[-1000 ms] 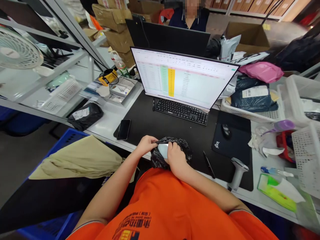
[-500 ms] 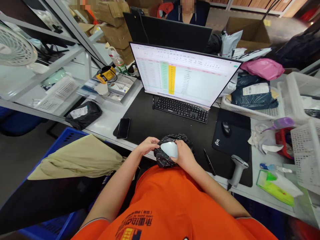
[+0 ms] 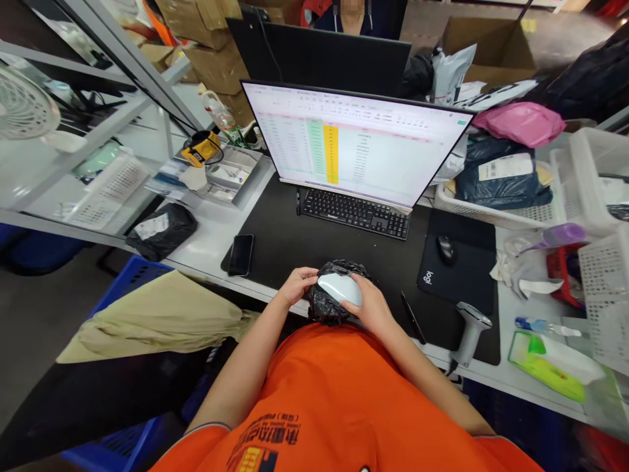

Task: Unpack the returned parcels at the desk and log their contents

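Note:
A smooth, pale oval object [image 3: 339, 288], shaped much like a computer mouse, lies in an opened, crumpled black plastic bag [image 3: 327, 309] close to my body. My right hand [image 3: 371, 303] grips the oval at its right end, thumb along the near side and fingers along the far side. At the left, my left hand [image 3: 299, 285] pinches the edge of the bag, with its fingertips near the oval's left tip. Bag folds surround the oval and hide its underside. Both hands are just above the near edge of the black desk mat [image 3: 275, 255].
Beyond the hands stand a keyboard [image 3: 356, 213] and a lit monitor [image 3: 354, 141]. A phone [image 3: 241, 255] lies left; a pen [image 3: 413, 318], a mouse [image 3: 446, 249] and a barcode scanner [image 3: 469, 334] lie right. A black parcel [image 3: 162, 231] sits far left. A person [image 3: 358, 23] is behind the monitors.
My right hand has shifted slightly right with the pale oval, and more of its surface shows out of the bag. My left hand still pinches the bag edge. The view has shifted slightly.

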The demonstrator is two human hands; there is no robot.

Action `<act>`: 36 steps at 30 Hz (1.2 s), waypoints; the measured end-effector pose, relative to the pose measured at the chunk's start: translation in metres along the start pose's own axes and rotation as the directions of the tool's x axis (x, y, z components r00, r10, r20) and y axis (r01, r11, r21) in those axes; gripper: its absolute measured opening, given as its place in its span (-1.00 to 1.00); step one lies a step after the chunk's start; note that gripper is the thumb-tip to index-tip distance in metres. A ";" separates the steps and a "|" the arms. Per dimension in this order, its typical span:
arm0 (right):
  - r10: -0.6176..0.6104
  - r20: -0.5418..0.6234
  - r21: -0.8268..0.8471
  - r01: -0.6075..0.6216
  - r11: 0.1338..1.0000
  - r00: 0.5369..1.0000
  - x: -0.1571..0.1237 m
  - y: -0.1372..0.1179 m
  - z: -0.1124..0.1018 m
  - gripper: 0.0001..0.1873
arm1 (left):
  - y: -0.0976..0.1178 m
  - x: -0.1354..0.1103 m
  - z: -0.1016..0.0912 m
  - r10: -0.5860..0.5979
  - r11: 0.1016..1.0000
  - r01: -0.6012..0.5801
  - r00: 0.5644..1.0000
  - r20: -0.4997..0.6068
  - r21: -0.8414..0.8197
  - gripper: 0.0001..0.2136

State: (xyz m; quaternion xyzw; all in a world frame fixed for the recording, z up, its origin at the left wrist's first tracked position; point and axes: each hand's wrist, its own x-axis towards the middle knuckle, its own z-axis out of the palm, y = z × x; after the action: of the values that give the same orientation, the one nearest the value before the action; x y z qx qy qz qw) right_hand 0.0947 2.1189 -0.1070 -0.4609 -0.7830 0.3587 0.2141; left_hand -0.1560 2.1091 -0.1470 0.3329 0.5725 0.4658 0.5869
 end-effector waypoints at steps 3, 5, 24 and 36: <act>-0.018 -0.005 -0.021 0.018 1.000 1.000 -0.001 -0.002 0.001 -0.26 | 0.000 -0.001 0.004 0.047 0.994 -0.041 0.997 -0.057 0.102 -0.57; -0.025 0.001 -0.053 0.025 0.998 1.000 -0.003 -0.005 0.001 -0.23 | 0.002 0.000 0.006 0.065 0.984 -0.054 0.996 -0.059 0.168 -0.62; -0.083 -0.242 -0.028 0.078 0.997 0.967 -0.043 0.024 0.007 -0.17 | 0.065 0.013 0.054 0.268 0.643 -0.322 0.945 0.189 0.695 -0.77; -0.357 -0.277 -0.331 0.260 0.907 0.892 -0.050 0.021 -0.007 -0.69 | 0.056 0.057 0.048 0.039 0.889 -0.082 0.994 0.105 0.450 -0.64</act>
State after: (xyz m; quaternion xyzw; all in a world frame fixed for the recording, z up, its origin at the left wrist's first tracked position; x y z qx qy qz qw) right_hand 0.1355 2.0842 -0.1191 -0.4089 -0.8427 0.1207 0.3288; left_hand -0.1229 2.1885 -0.1099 0.4995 0.6268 0.3216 0.5042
